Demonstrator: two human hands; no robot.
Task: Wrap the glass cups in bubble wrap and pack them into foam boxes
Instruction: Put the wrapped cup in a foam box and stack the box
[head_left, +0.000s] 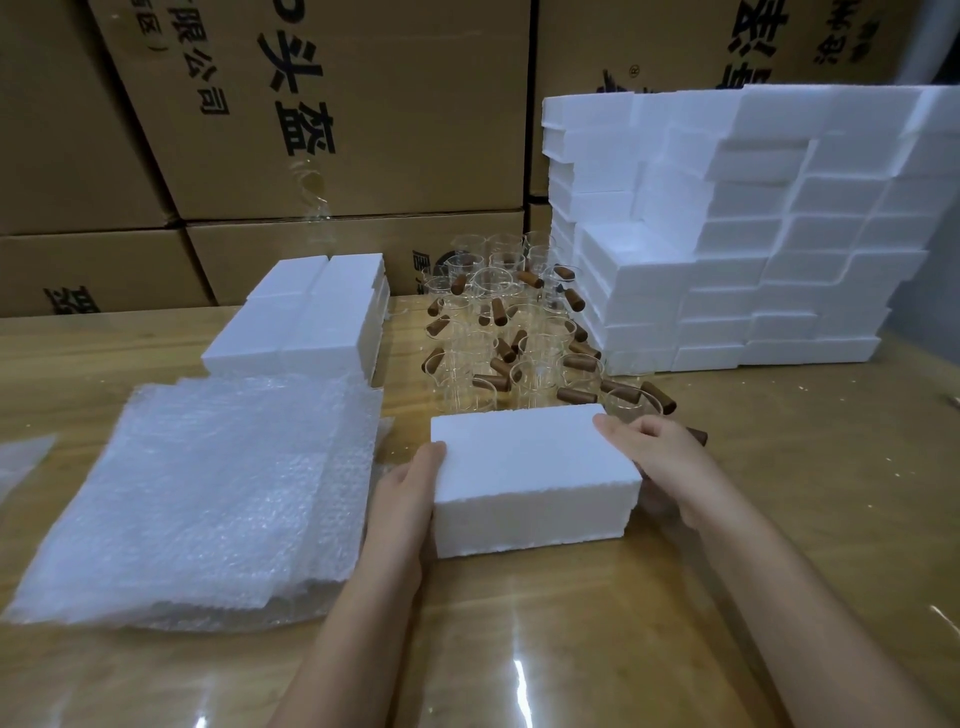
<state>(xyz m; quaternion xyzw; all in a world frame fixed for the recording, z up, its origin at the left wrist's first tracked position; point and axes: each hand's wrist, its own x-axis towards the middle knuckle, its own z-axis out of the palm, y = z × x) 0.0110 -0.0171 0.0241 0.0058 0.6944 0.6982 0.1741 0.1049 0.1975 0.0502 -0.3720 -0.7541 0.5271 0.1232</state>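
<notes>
We've got both hands on one foam box (530, 467), and it sits flat on the wood counter (779, 519), right in front of us. The left hand (400, 499) is clamped on the box's left end, thumb hooked over the top near corner. The right hand (660, 462) grips the right end, fingers curled over the top far corner.

Now the room around it. To the left, the stack of bubble wrap sheets (197, 499) lies just beside the left hand, its edge close to the wrist. Behind the box stand the glass cups (509, 322) with brown wooden handles, packed tight. The nearest cup is just past the box's far right corner, close to the right fingers, and one handle pokes out behind that hand. We can't tell whether it touches.

Back right, the tall stack of foam boxes (753, 234) walls off that side and butts against the cups. Back left, two more closed foam boxes (306, 312) lie side by side, just behind the bubble wrap. Cardboard cartons (311, 104) close off the counter's rear edge.

Bare wood shows to the right of the box and toward us, around both forearms.
</notes>
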